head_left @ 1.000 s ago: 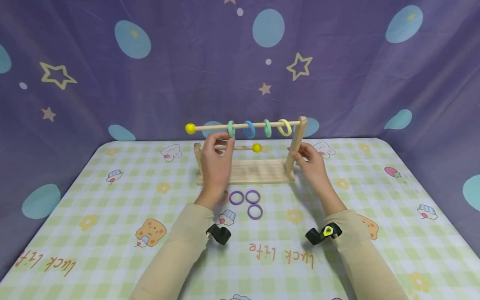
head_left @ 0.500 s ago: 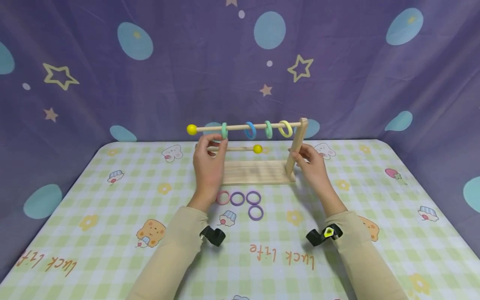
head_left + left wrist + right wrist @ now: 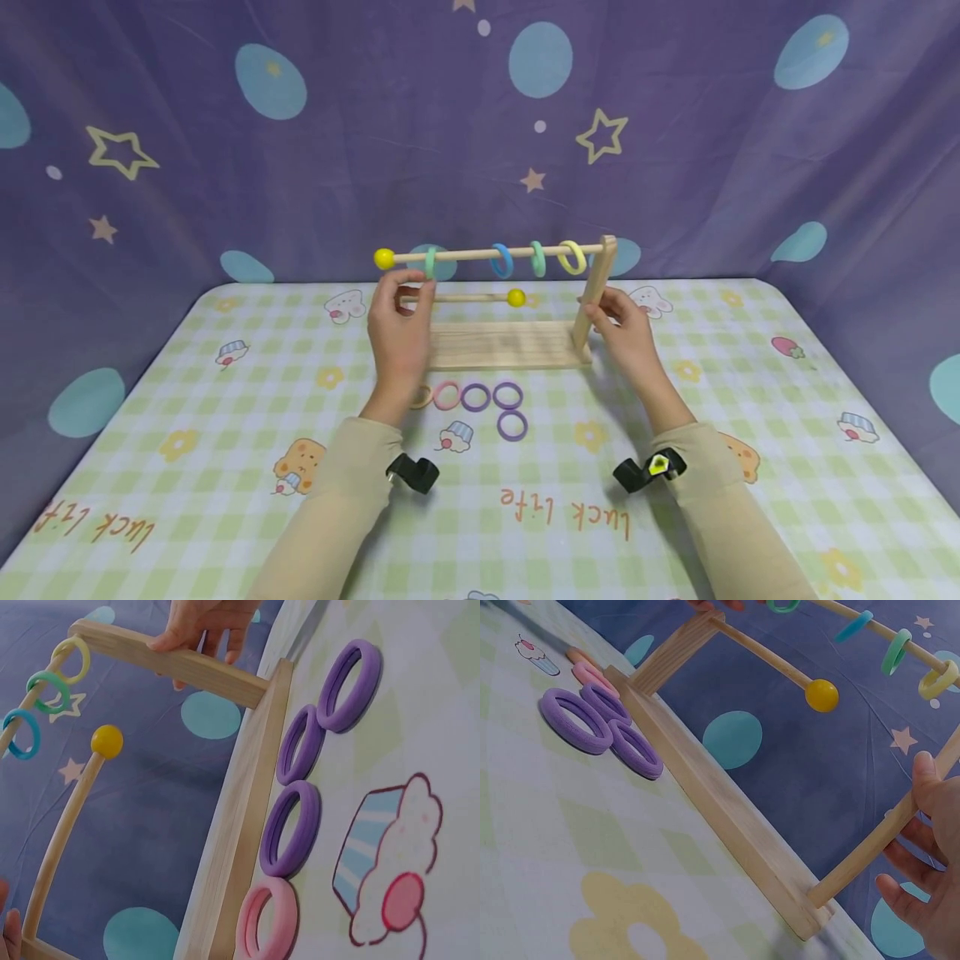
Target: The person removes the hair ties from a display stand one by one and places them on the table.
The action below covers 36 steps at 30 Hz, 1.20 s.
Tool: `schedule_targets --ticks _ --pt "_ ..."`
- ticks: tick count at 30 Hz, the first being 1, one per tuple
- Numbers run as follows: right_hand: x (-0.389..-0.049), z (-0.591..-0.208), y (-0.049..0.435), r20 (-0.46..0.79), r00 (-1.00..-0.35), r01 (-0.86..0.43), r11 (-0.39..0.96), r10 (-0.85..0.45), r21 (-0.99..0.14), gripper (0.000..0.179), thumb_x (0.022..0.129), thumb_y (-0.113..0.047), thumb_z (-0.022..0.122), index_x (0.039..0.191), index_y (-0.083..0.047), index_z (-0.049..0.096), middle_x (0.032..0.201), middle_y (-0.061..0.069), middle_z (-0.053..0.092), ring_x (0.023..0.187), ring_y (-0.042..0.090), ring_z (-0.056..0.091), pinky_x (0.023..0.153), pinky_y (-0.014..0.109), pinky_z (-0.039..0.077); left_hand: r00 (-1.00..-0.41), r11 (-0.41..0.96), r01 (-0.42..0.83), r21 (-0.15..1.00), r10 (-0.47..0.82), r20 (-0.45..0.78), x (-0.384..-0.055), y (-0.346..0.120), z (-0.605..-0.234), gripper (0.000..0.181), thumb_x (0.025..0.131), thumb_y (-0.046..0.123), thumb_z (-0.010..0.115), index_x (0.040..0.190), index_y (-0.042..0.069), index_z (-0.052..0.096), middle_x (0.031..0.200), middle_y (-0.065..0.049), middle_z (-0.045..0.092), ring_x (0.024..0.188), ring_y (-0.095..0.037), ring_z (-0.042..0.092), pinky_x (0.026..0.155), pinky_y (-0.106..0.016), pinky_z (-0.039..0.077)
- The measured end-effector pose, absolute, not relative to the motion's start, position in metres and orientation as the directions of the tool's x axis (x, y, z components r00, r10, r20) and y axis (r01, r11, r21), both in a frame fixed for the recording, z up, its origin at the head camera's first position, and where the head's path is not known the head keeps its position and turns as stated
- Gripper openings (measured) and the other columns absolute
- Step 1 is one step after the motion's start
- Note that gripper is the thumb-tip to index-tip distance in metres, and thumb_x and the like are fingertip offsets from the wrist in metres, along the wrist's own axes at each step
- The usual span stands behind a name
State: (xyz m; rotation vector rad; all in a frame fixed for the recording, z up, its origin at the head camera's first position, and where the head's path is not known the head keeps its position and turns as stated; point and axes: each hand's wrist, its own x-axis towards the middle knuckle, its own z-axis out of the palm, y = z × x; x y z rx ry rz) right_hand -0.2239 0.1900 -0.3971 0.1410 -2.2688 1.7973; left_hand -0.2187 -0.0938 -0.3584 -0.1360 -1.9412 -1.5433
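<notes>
My left hand pinches a green ring at its lower edge, near the left end of the upper rod. The ring still encircles that rod, a short way from its yellow end ball. With thumb and fingers, my right hand holds the right upright of the wooden stand. Farther right on the same rod hang a blue ring, another green ring and a yellow ring. The left hand hides the left upright in the head view.
Before the wooden base lie several hair ties: an orange one partly behind the left wrist, a pink one and purple ones. A lower rod with a yellow ball points right. A curtain hangs behind.
My left hand has moved left with the green ring, sliding it along the upper rod toward the end ball. The orange tie has come into sight. My right hand stays on the upright.
</notes>
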Motion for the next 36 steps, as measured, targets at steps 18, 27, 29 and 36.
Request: schedule_targets --ticks 18,27,29,36 --pt "-0.222 -0.395 0.191 0.241 -0.968 -0.216 0.255 0.071 -0.942 0.041 0.099 -0.015 0.06 0.134 0.006 0.053 0.128 0.024 0.062 0.118 0.028 0.057 0.087 0.017 0.048 -0.773 0.376 0.34 0.862 -0.41 0.484 -0.211 -0.106 -0.354 0.017 0.092 0.021 0.072 0.104 0.01 0.069 0.095 -0.001 0.068 0.082 -0.007 0.056 0.067 -0.021 0.039" --pt "-0.224 -0.396 0.19 0.238 -0.969 -0.213 0.251 0.072 -0.944 0.038 0.1 -0.012 0.06 0.133 0.006 0.054 0.127 0.024 0.062 0.116 0.026 0.057 0.088 0.028 0.051 -0.774 0.373 0.316 0.872 -0.43 0.465 -0.209 -0.11 -0.349 0.018 0.092 0.019 0.071 0.106 0.008 0.068 0.101 0.0 0.07 0.086 -0.006 0.059 0.067 -0.021 0.039" --pt "-0.225 -0.396 0.19 0.236 -0.969 -0.212 0.246 0.073 -0.946 0.038 0.1 -0.011 0.059 0.133 0.006 0.053 0.127 0.025 0.061 0.117 0.027 0.057 0.088 0.026 0.051 -0.776 0.371 0.308 0.876 -0.434 0.457 -0.208 -0.111 -0.348 0.018 0.092 0.019 0.071 0.107 0.008 0.068 0.102 0.0 0.07 0.087 -0.007 0.059 0.067 -0.021 0.039" --pt "-0.224 -0.396 0.191 0.228 -0.971 -0.204 0.245 0.073 -0.948 0.038 0.1 -0.01 0.059 0.133 0.006 0.053 0.128 0.024 0.061 0.117 0.026 0.056 0.09 0.026 0.05 -0.769 0.369 0.311 0.876 -0.444 0.46 -0.207 -0.118 -0.348 0.021 0.092 0.019 0.072 0.109 0.007 0.068 0.104 -0.001 0.07 0.088 -0.006 0.06 0.066 -0.02 0.041"
